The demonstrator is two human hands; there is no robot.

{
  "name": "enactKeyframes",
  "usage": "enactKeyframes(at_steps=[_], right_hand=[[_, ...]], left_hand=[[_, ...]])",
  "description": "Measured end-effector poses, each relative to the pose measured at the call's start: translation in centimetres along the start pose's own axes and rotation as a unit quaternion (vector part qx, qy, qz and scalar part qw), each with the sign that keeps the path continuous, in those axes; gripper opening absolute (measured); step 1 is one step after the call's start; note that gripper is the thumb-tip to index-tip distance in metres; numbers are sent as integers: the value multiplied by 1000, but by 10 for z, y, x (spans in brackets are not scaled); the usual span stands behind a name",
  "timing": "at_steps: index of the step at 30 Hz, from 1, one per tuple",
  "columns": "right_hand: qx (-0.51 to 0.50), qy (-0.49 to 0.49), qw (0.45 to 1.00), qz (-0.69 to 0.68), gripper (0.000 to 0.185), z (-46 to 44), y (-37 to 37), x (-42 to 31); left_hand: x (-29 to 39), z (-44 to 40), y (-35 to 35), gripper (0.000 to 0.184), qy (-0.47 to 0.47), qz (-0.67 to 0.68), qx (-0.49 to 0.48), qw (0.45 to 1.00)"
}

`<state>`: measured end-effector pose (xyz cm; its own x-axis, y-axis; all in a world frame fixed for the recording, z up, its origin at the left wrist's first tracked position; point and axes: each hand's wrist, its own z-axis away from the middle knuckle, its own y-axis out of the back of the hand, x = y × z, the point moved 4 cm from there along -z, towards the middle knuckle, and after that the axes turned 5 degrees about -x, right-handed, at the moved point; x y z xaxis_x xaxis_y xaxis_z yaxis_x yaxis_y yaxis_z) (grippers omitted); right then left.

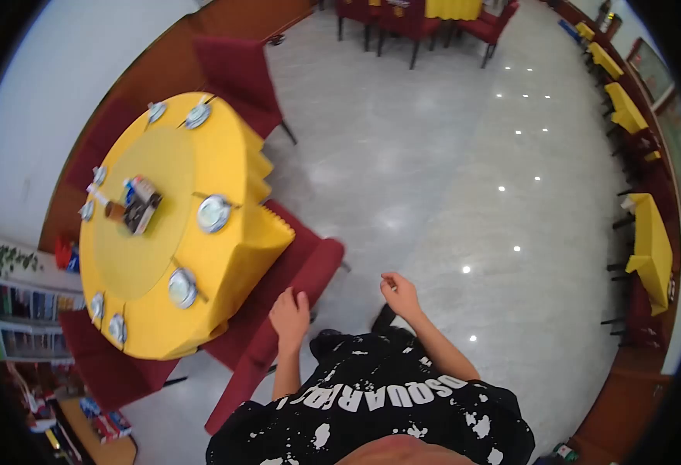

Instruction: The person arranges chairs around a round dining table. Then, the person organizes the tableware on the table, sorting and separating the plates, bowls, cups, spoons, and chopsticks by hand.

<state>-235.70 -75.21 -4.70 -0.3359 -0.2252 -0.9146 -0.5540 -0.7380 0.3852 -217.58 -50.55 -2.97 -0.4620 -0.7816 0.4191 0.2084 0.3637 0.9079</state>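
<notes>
chair [317, 270] by the yellow table [232, 159] stands near your left hand [288, 316], loosely extended and empty; whether they touch cannot be told. your right hand [399, 296] hangs half-curled, empty, over the floor [402, 194].

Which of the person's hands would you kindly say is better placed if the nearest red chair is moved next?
Probably the left hand: in this view it overlaps the red chair, though contact cannot be confirmed, while the right hand shows against the floor, farther off.
</notes>
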Motion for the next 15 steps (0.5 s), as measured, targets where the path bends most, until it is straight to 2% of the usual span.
enactKeyframes(at_steps=[2,5,9,13,14,15], right_hand=[[15,-80,997,21,29,-11,45,42],[-6,-152,987,44,31,-41,83,90],[-61,-151,987,8,32,-117,85,123],[-134,-112,984,17,32,-215,105,119],[-148,-105,983,33,33,-244,117,122],[-158,-86,982,53,33,-272,130,128]], left_hand=[[54,-24,6,40,10,2,11,1000],[92,-61,-8,37,30,11,18,999],[108,-114,-43,33,113,-17,-38,993],[126,-192,-73,35,151,44,-126,979],[136,-221,-78,43,167,83,-211,960],[143,-256,-95,44,141,132,-203,960]])
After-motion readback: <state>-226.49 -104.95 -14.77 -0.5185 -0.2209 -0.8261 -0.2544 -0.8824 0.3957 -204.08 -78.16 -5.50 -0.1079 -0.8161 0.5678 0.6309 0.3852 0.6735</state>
